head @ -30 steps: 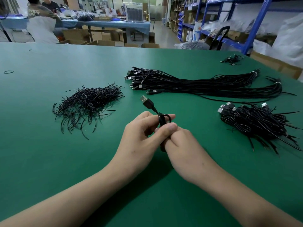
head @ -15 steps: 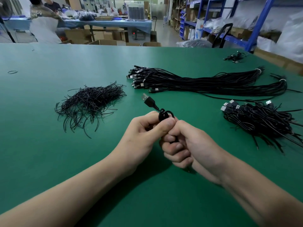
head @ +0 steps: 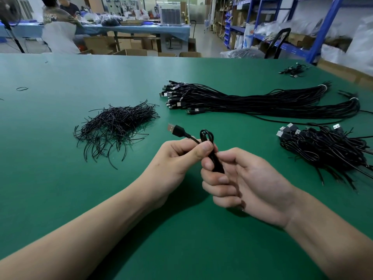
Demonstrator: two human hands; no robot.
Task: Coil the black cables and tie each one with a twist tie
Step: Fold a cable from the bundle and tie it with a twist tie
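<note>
The cable [head: 212,156] was held coiled by both hands: left hand [head: 177,158] pinched its top, right hand [head: 238,178] gripped its middle, probably for tying.

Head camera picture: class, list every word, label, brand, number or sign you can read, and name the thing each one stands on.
None can be read.
Top of the seated person: pale marks, too blurred to read.
Shelf boxes: no legible label.
Coiled cable in the left hand and right hand: no visible print.
Twist ties, cable bundle and tied cables: no print visible.
</note>
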